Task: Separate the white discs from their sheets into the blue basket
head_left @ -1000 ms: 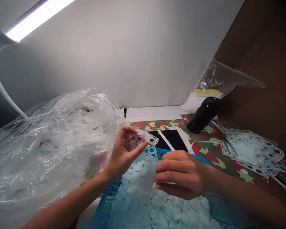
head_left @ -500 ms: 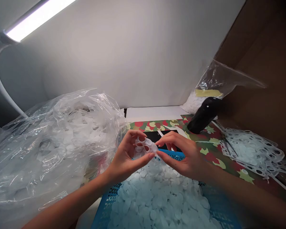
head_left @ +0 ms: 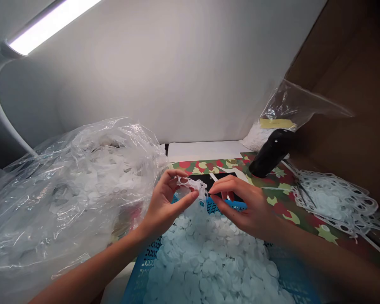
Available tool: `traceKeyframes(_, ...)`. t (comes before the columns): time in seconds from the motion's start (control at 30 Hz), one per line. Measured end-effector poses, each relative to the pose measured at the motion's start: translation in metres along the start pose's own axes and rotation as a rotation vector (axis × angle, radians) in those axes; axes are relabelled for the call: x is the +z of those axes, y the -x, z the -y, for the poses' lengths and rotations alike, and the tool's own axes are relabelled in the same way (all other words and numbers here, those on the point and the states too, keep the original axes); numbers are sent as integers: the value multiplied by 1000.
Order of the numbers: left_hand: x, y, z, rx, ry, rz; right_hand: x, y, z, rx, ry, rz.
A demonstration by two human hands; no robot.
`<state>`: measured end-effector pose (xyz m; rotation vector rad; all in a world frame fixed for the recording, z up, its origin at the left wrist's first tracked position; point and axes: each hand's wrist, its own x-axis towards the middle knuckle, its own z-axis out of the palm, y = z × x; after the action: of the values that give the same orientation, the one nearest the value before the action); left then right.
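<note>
1. The left hand (head_left: 164, 202) is pinching a white strip full of round holes (head_left: 191, 184) between thumb and fingers, just above the blue basket (head_left: 139, 274).
2. The right hand (head_left: 243, 207) is touching the strip's end with curled fingertips; its grip is hard to see.
3. White discs (head_left: 209, 261) are filling the basket, and its near edge is cut off.
4. A clear bag (head_left: 66, 185) is crowding the basket's left side.

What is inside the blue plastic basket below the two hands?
The blue plastic basket holds a heap of small white round discs. They cover its bottom, so anything lying under the heap cannot be seen. Its near part is out of frame.
</note>
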<state>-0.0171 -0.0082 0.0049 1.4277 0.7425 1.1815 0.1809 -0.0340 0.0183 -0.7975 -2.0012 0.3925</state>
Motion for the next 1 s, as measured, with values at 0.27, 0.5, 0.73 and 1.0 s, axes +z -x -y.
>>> traceKeyframes(0.27, 4, -2, -2, -8, 87, 14, 0, 0, 2, -6, 53, -22)
traceKeyframes(0.5, 3, 1, 2, 75, 86, 64, 0, -2, 2, -9, 51, 16)
traceKeyframes(0.73, 2, 4, 1, 123, -72, 104, 0, -2, 1, 8, 24, 45)
traceKeyframes(1.0, 1, 8, -2, 116, -110, 185, -2, -3, 5, 93, -10, 85)
